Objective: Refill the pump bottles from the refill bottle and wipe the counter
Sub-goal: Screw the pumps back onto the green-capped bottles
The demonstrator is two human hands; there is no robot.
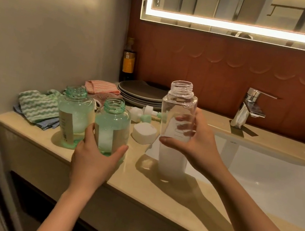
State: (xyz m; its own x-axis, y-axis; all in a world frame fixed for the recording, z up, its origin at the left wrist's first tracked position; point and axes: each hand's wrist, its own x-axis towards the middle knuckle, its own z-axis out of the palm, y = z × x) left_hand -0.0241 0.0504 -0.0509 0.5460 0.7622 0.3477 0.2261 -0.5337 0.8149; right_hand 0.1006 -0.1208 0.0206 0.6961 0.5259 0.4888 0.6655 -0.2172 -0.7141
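Two green-tinted pump bottles stand uncapped on the beige counter. My left hand grips the nearer green bottle low on its body. The other green bottle stands just left of it, untouched. My right hand holds the tall clear refill bottle around its middle, upright, open at the top, with whitish liquid in its lower part. Its base is at the counter beside the sink. The pump heads and a white cap lie behind the bottles.
Green striped cloths lie at the left, a pink cloth and stacked grey plates at the back. A dark bottle stands in the corner. The white sink and chrome tap are to the right.
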